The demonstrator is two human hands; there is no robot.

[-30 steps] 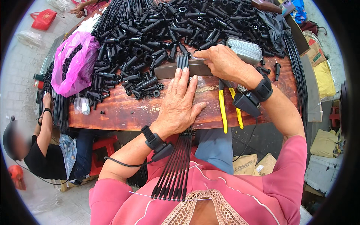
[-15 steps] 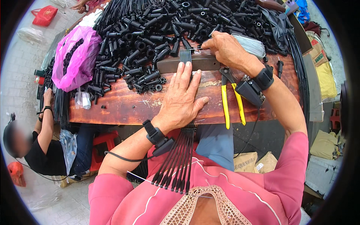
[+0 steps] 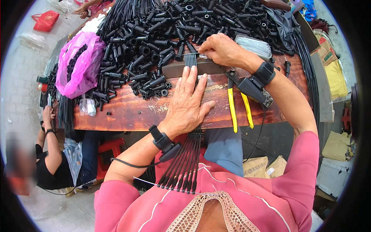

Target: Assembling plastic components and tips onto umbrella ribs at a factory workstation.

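Note:
My left hand (image 3: pixel 184 102) lies flat with fingers stretched out, pressing a row of thin black rods (image 3: pixel 190 60) side by side on a dark metal bar (image 3: pixel 214 67). Beyond the fingertips the rod ends stick out. My right hand (image 3: pixel 224 50) is closed in a pinch on a thin wire (image 3: pixel 199 53), which crosses those ends. Toward my chest the rods fan out from under my left wrist, their thicker ends strung on another thin wire (image 3: pixel 145 181). Yellow-handled pliers (image 3: pixel 232 110) lie on the wooden table (image 3: pixel 154 116), below my right wrist.
Black plastic tubular parts (image 3: pixel 154 38) are heaped across the far side. A pink plastic bag (image 3: pixel 79 65) stands at left, a clear box of thin wires (image 3: pixel 253 45) at right. Another person (image 3: pixel 58 162) sits at the left; a further hand (image 3: pixel 81 11) shows at far left.
My right hand has moved left with the wire, which now reaches across the rod ends. The left hand stays flat. The person at left has leaned nearer.

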